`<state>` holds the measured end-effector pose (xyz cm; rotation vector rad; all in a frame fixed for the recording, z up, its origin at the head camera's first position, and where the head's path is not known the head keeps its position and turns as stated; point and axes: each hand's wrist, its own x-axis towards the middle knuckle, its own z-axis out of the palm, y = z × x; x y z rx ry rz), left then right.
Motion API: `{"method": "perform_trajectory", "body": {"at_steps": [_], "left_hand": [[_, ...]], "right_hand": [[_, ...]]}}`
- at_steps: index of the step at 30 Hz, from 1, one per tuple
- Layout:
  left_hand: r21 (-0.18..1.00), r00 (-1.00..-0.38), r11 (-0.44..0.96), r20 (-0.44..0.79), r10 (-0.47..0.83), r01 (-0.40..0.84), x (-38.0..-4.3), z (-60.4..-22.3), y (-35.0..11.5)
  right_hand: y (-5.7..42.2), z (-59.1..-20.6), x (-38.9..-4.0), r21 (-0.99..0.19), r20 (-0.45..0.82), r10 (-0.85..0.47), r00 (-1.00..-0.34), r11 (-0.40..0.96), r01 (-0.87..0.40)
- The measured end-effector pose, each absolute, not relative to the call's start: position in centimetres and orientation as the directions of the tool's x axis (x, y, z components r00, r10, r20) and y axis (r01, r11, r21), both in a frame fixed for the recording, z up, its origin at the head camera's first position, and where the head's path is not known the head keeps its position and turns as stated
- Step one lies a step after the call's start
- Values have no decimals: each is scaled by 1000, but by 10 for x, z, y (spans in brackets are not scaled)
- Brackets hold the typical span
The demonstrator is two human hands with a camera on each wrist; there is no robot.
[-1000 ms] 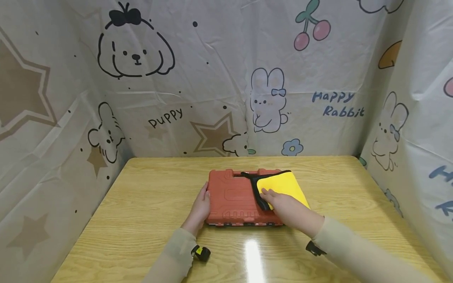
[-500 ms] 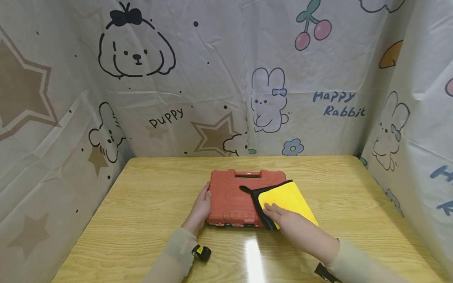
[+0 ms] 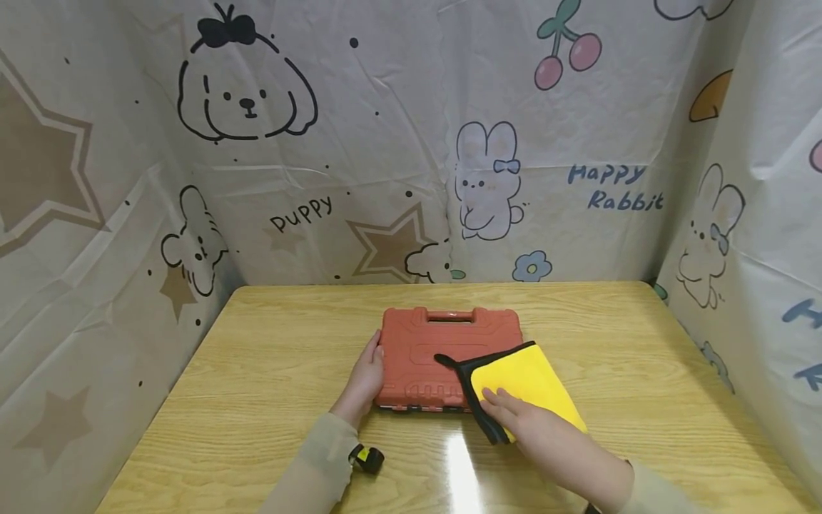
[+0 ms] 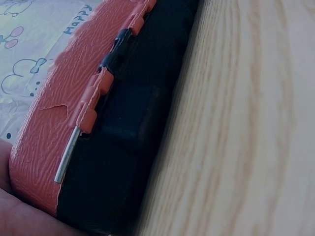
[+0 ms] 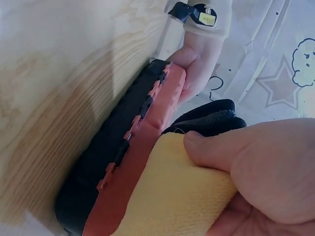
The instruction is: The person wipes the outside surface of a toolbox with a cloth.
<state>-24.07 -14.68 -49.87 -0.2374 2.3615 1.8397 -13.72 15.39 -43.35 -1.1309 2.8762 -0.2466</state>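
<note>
A red plastic carrying case (image 3: 411, 353) with a handle at its far edge lies flat on the wooden table. Its lower half is black, with a hinge and metal pin along the near side in the left wrist view. My left hand (image 3: 362, 375) grips the case's left end. In my right hand (image 3: 546, 439) is a folded yellow cloth (image 3: 526, 378) with black edging and a loop, held between thumb and fingers. The cloth (image 5: 172, 187) lies over the case's near right corner and overhangs the front edge. Part of the fingers is hidden under the cloth in the right wrist view.
The wooden table (image 3: 270, 350) extends around the case on all sides. White printed sheets (image 3: 379, 157) hang as walls behind it and at both sides. A small black camera (image 3: 367, 459) is strapped to the left wrist.
My right hand has drawn the cloth toward me and slightly right, from the case's far edge past its front edge. The handle is now uncovered. My left hand and the case stay nearly still.
</note>
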Motion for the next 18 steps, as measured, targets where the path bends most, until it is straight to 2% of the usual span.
{"method": "perform_trajectory", "body": {"at_steps": [8,18], "left_hand": [[948,-979,243,-199,-49,-205,-241,-500,-147],[933,-982,306,-178,-61,-189,-241,-500,-147]], "right_hand": [[157,-437,-133,-171,65,-686,-725,708,-685],[158,-434,-136,-207,74,-638,-766,742,-638]]}}
